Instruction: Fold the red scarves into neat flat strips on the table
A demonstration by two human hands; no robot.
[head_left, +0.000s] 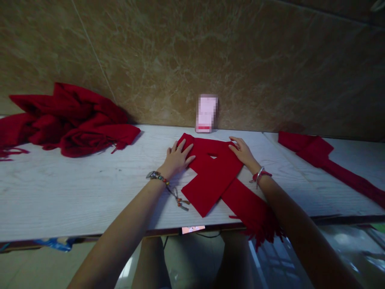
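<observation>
A red scarf [212, 172] lies folded flat on the table, its two ends crossed over each other. One plain end points toward me, and the fringed end hangs over the front edge at the right. My left hand [178, 157] rests on the scarf's upper left corner with fingers spread. On the upper right corner lies my right hand [243, 151], its fingers stretched out and partly on the cloth. A small gap shows in the scarf between the hands.
A heap of red fringed cloth [75, 120] sits at the left by the wall. Another red folded cloth strip [313, 150] lies at the right. A phone-like pink object [206, 114], blurred out, leans on the wall. The white table [90, 192] ends just before my legs.
</observation>
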